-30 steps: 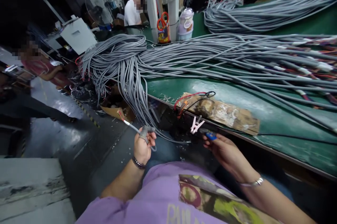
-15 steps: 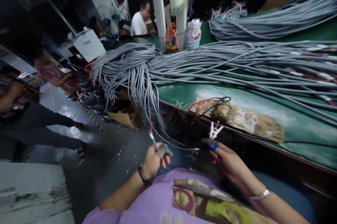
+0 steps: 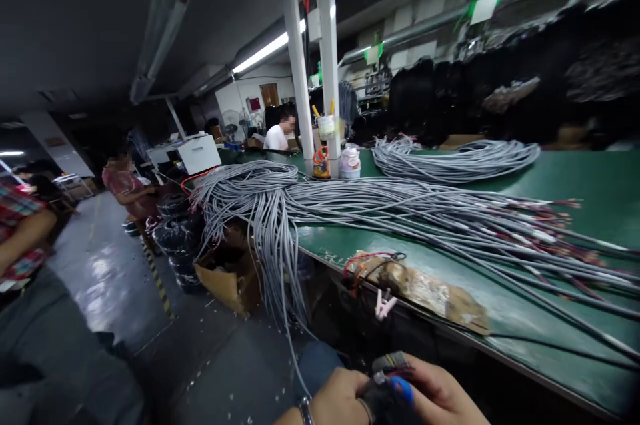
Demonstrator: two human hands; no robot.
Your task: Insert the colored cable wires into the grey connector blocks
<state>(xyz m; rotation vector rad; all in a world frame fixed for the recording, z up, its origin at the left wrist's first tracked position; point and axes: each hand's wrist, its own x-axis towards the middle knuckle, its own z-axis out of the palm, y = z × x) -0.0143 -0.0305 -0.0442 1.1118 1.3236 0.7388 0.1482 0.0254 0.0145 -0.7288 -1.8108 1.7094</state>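
My left hand (image 3: 345,393) is at the bottom of the view, fingers closed round a grey cable (image 3: 296,362) that hangs from the bundle and runs down to my wrist. Dark covers sit on its fingertips. Against it is my right hand (image 3: 437,390), its fingers pinched together, with a blue wrap on one finger and a grey cover on another. Thin coloured wires (image 3: 399,370) show at the fingertips where the hands meet; the hands partly hide the cable end. Ahead, a pink clip (image 3: 385,305) sits at the bench edge.
Long grey cables (image 3: 360,202) with stripped ends lie across the green bench (image 3: 345,242). Behind them is a coiled bundle (image 3: 450,162). Taped cardboard (image 3: 450,302) lies near the edge. A cardboard box (image 3: 225,282) stands on the floor. Other people are at the left and back.
The view has tilted up. My hands, apart before, have come together at the bottom. My right hand has left the pink clip, which stays at the bench edge.
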